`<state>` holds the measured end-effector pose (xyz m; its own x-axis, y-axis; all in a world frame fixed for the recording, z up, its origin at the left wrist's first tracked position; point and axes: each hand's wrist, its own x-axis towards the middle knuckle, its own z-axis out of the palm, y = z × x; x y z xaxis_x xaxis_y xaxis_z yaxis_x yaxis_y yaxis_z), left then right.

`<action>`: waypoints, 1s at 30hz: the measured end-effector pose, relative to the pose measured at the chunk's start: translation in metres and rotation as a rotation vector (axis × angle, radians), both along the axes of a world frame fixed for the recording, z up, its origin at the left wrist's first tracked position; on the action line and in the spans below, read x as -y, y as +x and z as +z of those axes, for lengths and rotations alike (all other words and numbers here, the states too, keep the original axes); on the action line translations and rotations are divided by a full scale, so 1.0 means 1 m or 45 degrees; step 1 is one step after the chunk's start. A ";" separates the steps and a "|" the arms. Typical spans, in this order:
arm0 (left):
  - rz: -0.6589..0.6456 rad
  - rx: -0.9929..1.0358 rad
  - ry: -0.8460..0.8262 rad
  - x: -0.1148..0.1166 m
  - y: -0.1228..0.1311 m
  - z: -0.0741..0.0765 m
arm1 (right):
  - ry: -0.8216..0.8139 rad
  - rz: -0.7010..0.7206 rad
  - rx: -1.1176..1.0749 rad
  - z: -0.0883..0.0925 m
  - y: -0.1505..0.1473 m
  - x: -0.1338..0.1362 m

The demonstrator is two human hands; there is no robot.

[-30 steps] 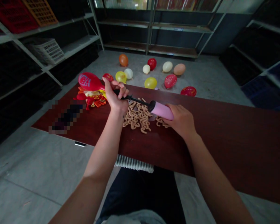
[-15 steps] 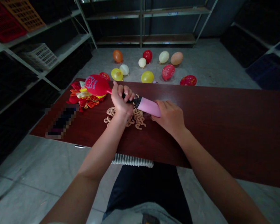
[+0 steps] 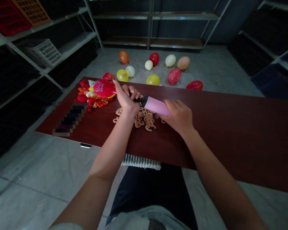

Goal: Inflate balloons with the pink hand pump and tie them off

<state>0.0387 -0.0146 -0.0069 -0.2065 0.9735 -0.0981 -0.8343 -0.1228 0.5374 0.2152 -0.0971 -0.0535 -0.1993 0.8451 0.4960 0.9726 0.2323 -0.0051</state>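
My left hand (image 3: 128,97) is closed around the black nozzle end of a pink hand balloon pump (image 3: 157,106), at the neck of a partly inflated red balloon (image 3: 104,88). Pale printing shows on the balloon, which sticks out to the left of my thumb. At the pump's other end, my right hand (image 3: 179,115) grips the pink body. Beneath the pump and my left wrist lies a pile of beige, curly, worm-like pieces (image 3: 145,119), partly hidden. Behind the red balloon, a heap of limp balloons (image 3: 86,92) in red, orange, yellow and white rests on the table.
The dark reddish-brown table (image 3: 230,127) spans the view. A pixelated dark flat object (image 3: 70,119) lies on its left part. Several inflated balloons, among them a yellow balloon (image 3: 153,80), rest on the floor beyond. Metal shelves (image 3: 124,41) and a white crate (image 3: 49,52) stand around.
The whole view has shifted slightly, so the table things appear further right. My left thumb now covers more of the balloon's neck. Both hands keep their hold on the pump and balloon.
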 end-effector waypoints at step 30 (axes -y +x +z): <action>0.276 -0.018 -0.011 -0.006 -0.042 0.013 | -0.030 -0.283 0.035 -0.003 0.038 -0.002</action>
<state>-0.0029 -0.0082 0.0066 -0.4126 0.9052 -0.1020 -0.7811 -0.2939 0.5509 0.2527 -0.0948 -0.0563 -0.0199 0.8810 0.4727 0.9997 0.0123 0.0190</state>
